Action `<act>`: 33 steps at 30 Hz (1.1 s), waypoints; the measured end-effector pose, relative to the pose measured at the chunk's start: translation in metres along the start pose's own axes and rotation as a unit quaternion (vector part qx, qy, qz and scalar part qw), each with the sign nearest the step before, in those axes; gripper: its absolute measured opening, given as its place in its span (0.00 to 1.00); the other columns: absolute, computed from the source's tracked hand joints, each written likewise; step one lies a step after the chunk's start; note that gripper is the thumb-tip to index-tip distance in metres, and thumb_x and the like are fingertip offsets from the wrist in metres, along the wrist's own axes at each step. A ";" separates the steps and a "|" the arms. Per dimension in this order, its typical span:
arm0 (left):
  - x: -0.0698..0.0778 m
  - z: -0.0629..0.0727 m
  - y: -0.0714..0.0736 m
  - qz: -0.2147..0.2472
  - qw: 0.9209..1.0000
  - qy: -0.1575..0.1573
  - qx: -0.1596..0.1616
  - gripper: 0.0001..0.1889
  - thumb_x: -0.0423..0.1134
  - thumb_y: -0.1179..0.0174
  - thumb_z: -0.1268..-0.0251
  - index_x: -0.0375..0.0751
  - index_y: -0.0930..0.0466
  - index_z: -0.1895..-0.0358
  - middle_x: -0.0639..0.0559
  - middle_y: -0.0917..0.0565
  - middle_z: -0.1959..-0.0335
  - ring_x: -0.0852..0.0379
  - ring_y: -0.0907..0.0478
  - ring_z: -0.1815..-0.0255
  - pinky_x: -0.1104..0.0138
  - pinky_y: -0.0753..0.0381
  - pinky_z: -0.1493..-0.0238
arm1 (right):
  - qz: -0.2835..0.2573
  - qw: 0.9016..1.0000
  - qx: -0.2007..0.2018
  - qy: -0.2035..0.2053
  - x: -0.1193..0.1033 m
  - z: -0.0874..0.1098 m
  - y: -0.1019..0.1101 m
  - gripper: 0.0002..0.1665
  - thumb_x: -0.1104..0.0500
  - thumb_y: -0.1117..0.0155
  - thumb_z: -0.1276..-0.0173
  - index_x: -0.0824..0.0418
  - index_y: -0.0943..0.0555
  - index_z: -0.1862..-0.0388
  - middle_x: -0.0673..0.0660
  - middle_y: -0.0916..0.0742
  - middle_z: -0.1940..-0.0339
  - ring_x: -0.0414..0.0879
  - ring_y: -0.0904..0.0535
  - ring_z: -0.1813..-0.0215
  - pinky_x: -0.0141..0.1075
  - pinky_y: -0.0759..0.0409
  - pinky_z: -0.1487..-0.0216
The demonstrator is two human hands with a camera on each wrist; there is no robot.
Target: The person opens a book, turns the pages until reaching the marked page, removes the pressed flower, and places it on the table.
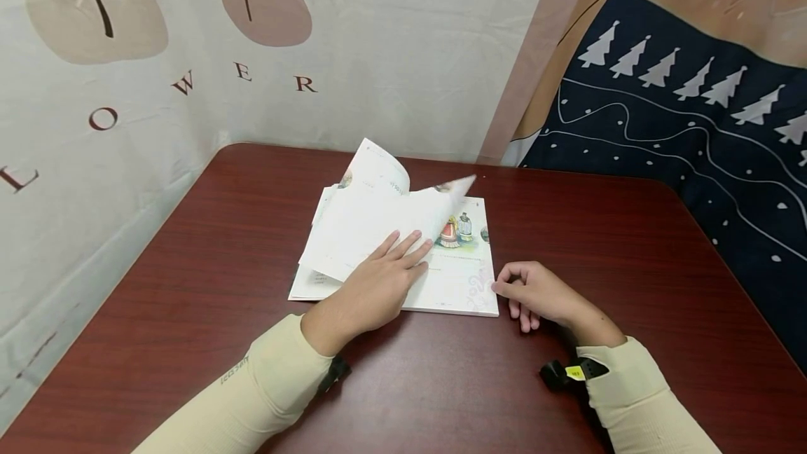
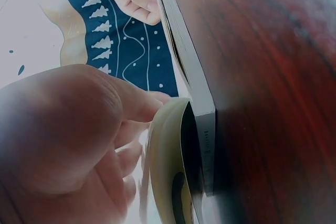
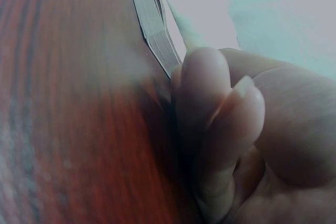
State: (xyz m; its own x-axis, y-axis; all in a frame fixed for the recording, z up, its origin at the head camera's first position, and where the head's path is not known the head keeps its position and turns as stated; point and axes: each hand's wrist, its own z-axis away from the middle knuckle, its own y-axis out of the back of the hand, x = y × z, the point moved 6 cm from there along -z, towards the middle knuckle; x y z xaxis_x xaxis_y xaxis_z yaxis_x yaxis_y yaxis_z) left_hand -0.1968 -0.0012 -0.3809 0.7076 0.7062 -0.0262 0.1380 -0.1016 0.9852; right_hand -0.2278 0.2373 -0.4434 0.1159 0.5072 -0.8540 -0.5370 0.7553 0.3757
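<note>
An open picture book (image 1: 459, 286) lies on the table, its right page showing small painted figures in coloured robes. My left hand (image 1: 381, 286) rests across a loose, curling page (image 1: 359, 237) with its fingers extended; the page's upper right corner sticks up. In the left wrist view the left hand (image 2: 68, 135) is beside the book's thick edge (image 2: 189, 66) and a bowed page. My right hand (image 1: 536, 293) is at the book's right edge, thumb and index finger together there, the other fingers curled below. In the right wrist view those curled fingers (image 3: 226, 124) partly hide the book's corner.
The dark red wooden table (image 1: 208, 244) extends on all sides of the book. Behind it hangs a pale cloth (image 1: 391, 54) with printed fruit and letters. A navy cloth with white trees (image 1: 662, 111) hangs at the right. A black wrist device (image 1: 555, 375) is below the right hand.
</note>
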 end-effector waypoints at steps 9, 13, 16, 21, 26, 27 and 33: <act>-0.004 0.002 -0.006 0.023 0.996 0.050 -0.064 0.23 0.31 0.50 0.29 0.38 0.25 0.33 0.46 0.36 0.22 0.47 0.46 0.18 0.50 0.46 0.20 | 0.002 1.000 0.001 -0.003 0.000 0.000 0.000 0.15 0.53 0.38 0.27 0.66 0.23 0.61 0.54 0.19 0.85 0.41 0.23 0.91 0.35 0.24 0.89; -0.005 0.004 -0.008 0.032 0.994 0.072 -0.082 0.24 0.32 0.49 0.30 0.40 0.27 0.31 0.48 0.37 0.21 0.48 0.48 0.18 0.48 0.45 0.21 | 0.002 1.000 0.003 -0.004 0.000 0.001 -0.001 0.15 0.53 0.38 0.27 0.66 0.24 0.61 0.54 0.19 0.85 0.41 0.23 0.91 0.35 0.24 0.89; -0.006 0.004 -0.010 0.033 0.992 0.083 -0.091 0.25 0.33 0.49 0.29 0.41 0.28 0.30 0.47 0.39 0.21 0.47 0.49 0.17 0.47 0.46 0.21 | 0.004 1.000 0.004 -0.005 -0.001 0.001 -0.001 0.15 0.53 0.38 0.27 0.66 0.24 0.61 0.54 0.19 0.85 0.41 0.23 0.91 0.35 0.24 0.89; -0.007 0.005 -0.012 0.027 0.988 0.100 -0.112 0.26 0.35 0.50 0.29 0.41 0.31 0.27 0.45 0.42 0.19 0.46 0.51 0.17 0.46 0.47 0.21 | 0.003 1.000 0.002 -0.006 -0.001 0.001 -0.001 0.15 0.53 0.38 0.27 0.66 0.24 0.62 0.54 0.19 0.85 0.41 0.23 0.91 0.35 0.24 0.89; -0.008 0.006 -0.011 0.024 0.987 0.110 -0.114 0.26 0.37 0.51 0.27 0.39 0.32 0.27 0.43 0.43 0.19 0.44 0.51 0.17 0.45 0.47 0.21 | 0.004 1.000 0.000 -0.001 -0.001 0.001 0.000 0.15 0.53 0.38 0.27 0.66 0.24 0.61 0.54 0.19 0.85 0.41 0.23 0.91 0.36 0.24 0.89; -0.008 0.006 -0.011 0.023 0.987 0.111 -0.114 0.26 0.37 0.51 0.27 0.39 0.32 0.27 0.43 0.43 0.19 0.44 0.51 0.17 0.45 0.46 0.21 | 0.004 1.000 0.000 0.000 -0.001 0.001 0.000 0.15 0.53 0.38 0.27 0.66 0.24 0.61 0.54 0.19 0.85 0.41 0.23 0.91 0.36 0.24 0.89; -0.010 0.007 -0.010 0.021 0.986 0.118 -0.114 0.27 0.39 0.51 0.27 0.37 0.33 0.27 0.44 0.40 0.21 0.46 0.49 0.17 0.46 0.46 0.21 | 0.010 1.000 0.003 0.000 0.000 0.000 0.001 0.17 0.52 0.38 0.27 0.66 0.24 0.61 0.54 0.19 0.85 0.42 0.23 0.90 0.36 0.23 0.88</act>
State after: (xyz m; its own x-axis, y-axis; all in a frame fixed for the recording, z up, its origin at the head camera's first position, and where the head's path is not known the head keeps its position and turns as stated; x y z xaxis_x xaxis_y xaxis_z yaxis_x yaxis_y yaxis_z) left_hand -0.2009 -0.0121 -0.3920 0.5242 0.8511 0.0294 -0.0663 0.0064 0.9978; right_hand -0.2278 0.2378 -0.4429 0.1057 0.5223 -0.8462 -0.5348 0.7473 0.3944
